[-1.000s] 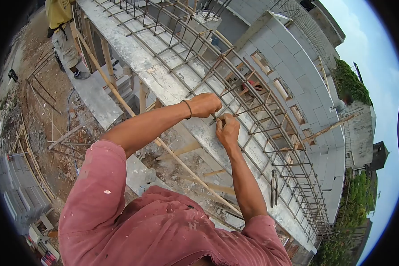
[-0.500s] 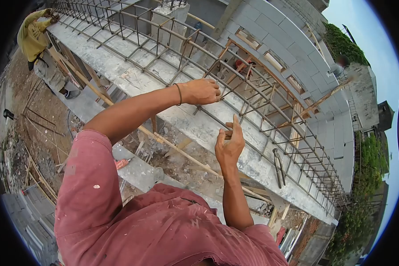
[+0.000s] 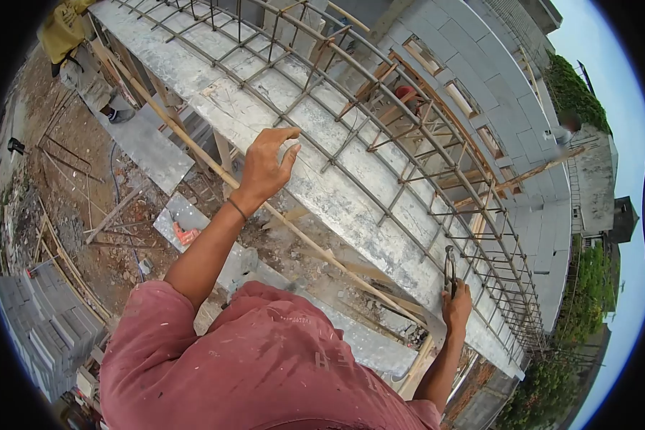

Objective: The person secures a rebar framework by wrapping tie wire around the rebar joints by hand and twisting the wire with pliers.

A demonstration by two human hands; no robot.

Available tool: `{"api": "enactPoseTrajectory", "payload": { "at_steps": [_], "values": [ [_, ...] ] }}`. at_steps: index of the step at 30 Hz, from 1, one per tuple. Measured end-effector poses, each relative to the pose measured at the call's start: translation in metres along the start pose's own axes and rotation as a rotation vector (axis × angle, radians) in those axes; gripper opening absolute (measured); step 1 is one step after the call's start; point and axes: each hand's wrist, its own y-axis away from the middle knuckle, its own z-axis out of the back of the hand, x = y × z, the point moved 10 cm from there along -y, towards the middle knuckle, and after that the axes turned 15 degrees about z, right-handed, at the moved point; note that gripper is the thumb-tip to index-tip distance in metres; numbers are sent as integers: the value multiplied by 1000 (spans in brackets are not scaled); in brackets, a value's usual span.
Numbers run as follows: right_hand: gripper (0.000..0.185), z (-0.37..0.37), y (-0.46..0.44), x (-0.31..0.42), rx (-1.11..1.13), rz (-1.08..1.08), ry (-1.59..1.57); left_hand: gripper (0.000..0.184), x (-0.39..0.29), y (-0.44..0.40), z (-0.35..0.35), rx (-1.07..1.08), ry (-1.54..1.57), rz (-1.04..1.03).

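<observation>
Steel pincers (image 3: 449, 266) stand out from my right hand (image 3: 456, 308), whose fingers are wrapped round the handles over the formwork board. My left hand (image 3: 269, 163) is raised above the board's near edge, thumb and fingers apart, holding nothing. It is nearest to a crossing of the rebar grid (image 3: 285, 117). The grid and its long cage (image 3: 423, 129) run diagonally along the pale formwork board (image 3: 351, 193) from the upper left to the lower right.
A person in a yellow top (image 3: 64, 32) stands at the upper left. A bamboo pole (image 3: 287, 222) runs below the board. Grey blocks (image 3: 46, 322) are stacked at the lower left. A block wall (image 3: 444, 43) rises behind the cage. Another person (image 3: 562, 132) is far right.
My hands have moved apart. The right went down to the right and took hold of the pincers that lay on the board. The left moved left and its fingers opened.
</observation>
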Motion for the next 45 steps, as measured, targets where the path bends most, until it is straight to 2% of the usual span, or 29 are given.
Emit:
{"api": "enactPoseTrajectory", "payload": {
  "at_steps": [3,6,8,10,12,14,15,16,18,19,21,22,24,28,30,31,32,34,35,37,44,45],
  "values": [
    [53,-9,-12,15,211,260,87,29,9,-6,-8,-8,16,16],
    [52,-11,-9,10,186,200,88,30,18,-6,-11,-71,-8,-6],
    [55,8,-14,29,295,145,146,31,24,1,-10,-164,-72,-43],
    [53,29,-19,60,379,179,111,32,24,4,-11,-182,-62,-30],
    [50,53,-31,88,364,281,121,33,22,2,-9,-189,-51,-38],
    [48,80,-59,133,385,410,42,32,22,3,-11,-192,-67,-52],
    [45,102,-77,170,348,524,162,32,24,2,-10,-194,-59,-35],
    [33,117,-94,201,370,534,304,31,25,2,-10,-191,-58,-37],
    [14,143,-126,267,290,775,478,30,29,3,-10,-194,-49,-21],
    [12,156,-140,305,226,907,493,29,30,3,-10,-199,-51,-23],
    [11,161,-172,340,253,969,533,25,33,2,-11,-201,-54,-13],
    [11,163,-188,359,266,968,505,25,36,3,-11,-206,-42,2],
    [14,147,-223,372,494,757,467,25,40,2,-14,-180,-40,11],
    [21,116,-259,403,528,800,523,31,43,2,-14,-195,-39,32],
    [15,82,-268,399,818,712,557,31,48,3,-9,-237,0,50],
    [19,70,-269,396,948,693,614,29,47,2,-11,-216,-7,42],
    [19,68,-274,403,956,689,626,26,45,2,-14,-194,-14,32],
    [21,61,-273,400,1128,527,621,23,46,2,-14,-213,-7,38],
    [21,60,-273,406,1131,524,633,21,46,3,-14,-214,-8,39],
    [24,59,-276,407,1130,332,578,19,47,2,-13,-222,-8,45],
    [21,52,-279,442,1144,489,850,10,46,4,-9,-268,-1,26],
    [20,50,-274,458,1091,688,891,9,46,3,-9,-261,-5,26]
  ]
}}
